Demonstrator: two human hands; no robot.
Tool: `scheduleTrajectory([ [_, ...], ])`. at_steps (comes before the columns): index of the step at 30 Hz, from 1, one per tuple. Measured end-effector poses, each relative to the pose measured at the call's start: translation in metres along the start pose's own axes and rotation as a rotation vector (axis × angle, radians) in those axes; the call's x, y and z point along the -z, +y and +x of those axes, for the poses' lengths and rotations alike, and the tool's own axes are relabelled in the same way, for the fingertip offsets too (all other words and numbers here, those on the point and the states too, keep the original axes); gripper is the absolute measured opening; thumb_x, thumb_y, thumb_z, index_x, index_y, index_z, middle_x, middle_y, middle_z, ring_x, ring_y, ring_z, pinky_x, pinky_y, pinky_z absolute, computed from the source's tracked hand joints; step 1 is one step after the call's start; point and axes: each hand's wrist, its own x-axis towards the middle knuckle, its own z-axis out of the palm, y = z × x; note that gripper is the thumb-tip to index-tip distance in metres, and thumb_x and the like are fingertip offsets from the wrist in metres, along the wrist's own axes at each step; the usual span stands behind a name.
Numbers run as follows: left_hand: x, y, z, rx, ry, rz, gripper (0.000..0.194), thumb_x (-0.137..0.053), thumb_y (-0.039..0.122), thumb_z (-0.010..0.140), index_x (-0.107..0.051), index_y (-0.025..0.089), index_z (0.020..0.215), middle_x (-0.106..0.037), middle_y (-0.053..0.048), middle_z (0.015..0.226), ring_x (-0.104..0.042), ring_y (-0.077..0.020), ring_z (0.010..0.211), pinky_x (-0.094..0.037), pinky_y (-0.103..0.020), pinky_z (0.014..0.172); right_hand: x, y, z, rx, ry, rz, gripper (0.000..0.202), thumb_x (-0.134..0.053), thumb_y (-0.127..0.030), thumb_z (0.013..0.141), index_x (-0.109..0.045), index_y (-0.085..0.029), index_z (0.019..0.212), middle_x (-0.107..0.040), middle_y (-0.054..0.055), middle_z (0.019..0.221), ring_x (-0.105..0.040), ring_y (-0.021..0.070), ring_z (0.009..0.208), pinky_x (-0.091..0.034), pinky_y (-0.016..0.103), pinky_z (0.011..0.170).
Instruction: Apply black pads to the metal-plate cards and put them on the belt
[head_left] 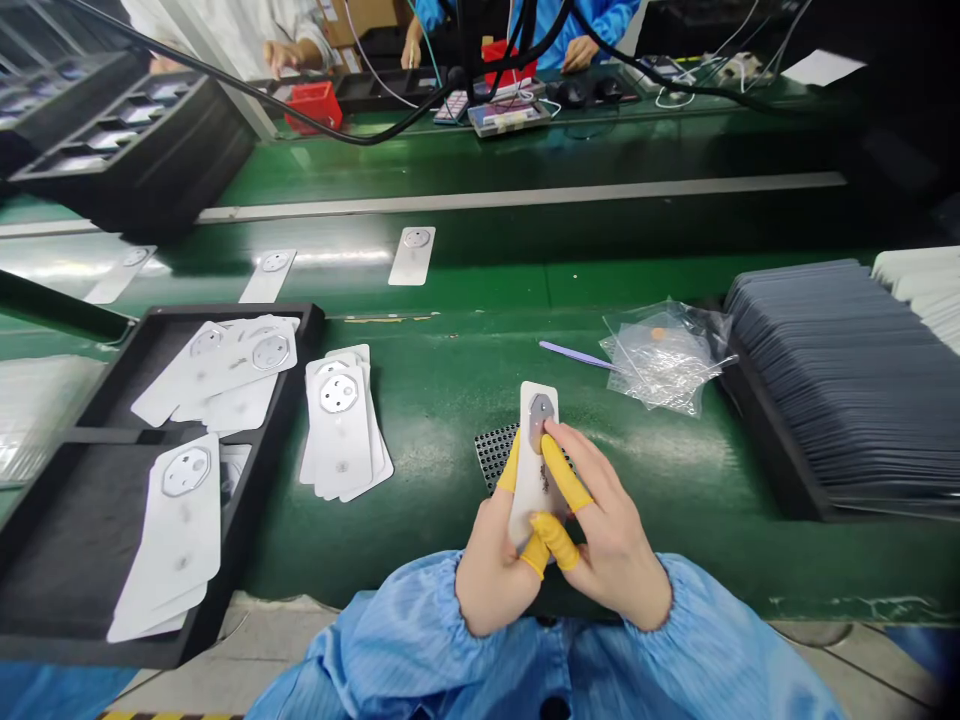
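The left grip [495, 575] and right grip [619, 545] were closed around one white plate [530, 485], above the table [442, 400]. A black tray [60, 540] at left held loose white plates [180, 525] in both compartments; a black bin [791, 480] at right held tightly packed dark sheets [862, 380].

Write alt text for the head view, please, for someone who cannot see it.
A person's hands, wearing yellow finger cots, hold a white panel above a green bench. More such panels lie at left, in and beside a black tray.
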Motion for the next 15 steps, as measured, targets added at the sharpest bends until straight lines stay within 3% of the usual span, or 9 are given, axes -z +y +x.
scheduleTrajectory([
  [4,0.001,0.000,0.003,-0.004,-0.020,-0.127,0.077,-0.074,0.023,0.076,-0.035,0.027,0.142,-0.047,-0.009,0.144,-0.051,-0.0304,0.125,-0.046,-0.039,0.103,-0.004,0.007,0.000,-0.112,-0.009,0.276,0.049,-0.046,-0.028,0.094,-0.038,-0.019,0.141,-0.031,0.014,0.151,-0.034,0.0303,0.138,-0.041,0.051,0.107],
  [7,0.004,0.001,0.001,0.056,-0.105,-0.237,0.074,-0.073,0.024,0.077,-0.036,0.030,0.140,-0.055,-0.010,0.135,-0.061,-0.0302,0.114,-0.052,-0.042,0.094,-0.006,0.007,0.007,-0.272,0.241,0.483,0.044,-0.044,-0.023,0.094,-0.041,-0.022,0.138,-0.033,0.013,0.150,-0.040,0.0293,0.135,-0.046,0.050,0.104],
  [9,0.007,0.002,0.001,0.045,-0.179,-0.277,0.071,-0.074,0.025,0.075,-0.039,0.029,0.137,-0.060,-0.010,0.129,-0.065,-0.0296,0.106,-0.056,-0.040,0.086,-0.006,0.006,0.013,-0.358,0.369,0.583,0.046,-0.048,-0.019,0.093,-0.039,-0.022,0.138,-0.046,0.015,0.142,-0.052,0.0271,0.126,-0.053,0.046,0.098],
  [12,0.014,0.009,0.007,-0.010,-0.232,-0.233,0.062,-0.074,0.027,0.076,-0.046,0.023,0.131,-0.063,-0.011,0.123,-0.065,-0.0276,0.103,-0.056,-0.035,0.084,-0.005,0.005,0.020,-0.374,0.335,0.681,0.050,-0.054,-0.015,0.090,-0.038,-0.021,0.138,-0.066,0.012,0.118,-0.067,0.0227,0.105,-0.061,0.038,0.087],
  [15,0.018,0.023,0.017,-0.058,-0.138,-0.148,0.050,-0.071,0.033,0.078,-0.054,0.019,0.123,-0.066,-0.010,0.114,-0.065,-0.0246,0.097,-0.056,-0.031,0.079,-0.004,0.000,0.023,-0.352,0.303,0.743,0.047,-0.056,-0.013,0.090,-0.044,-0.023,0.135,-0.071,0.008,0.108,-0.071,0.0206,0.095,-0.063,0.033,0.079],
])
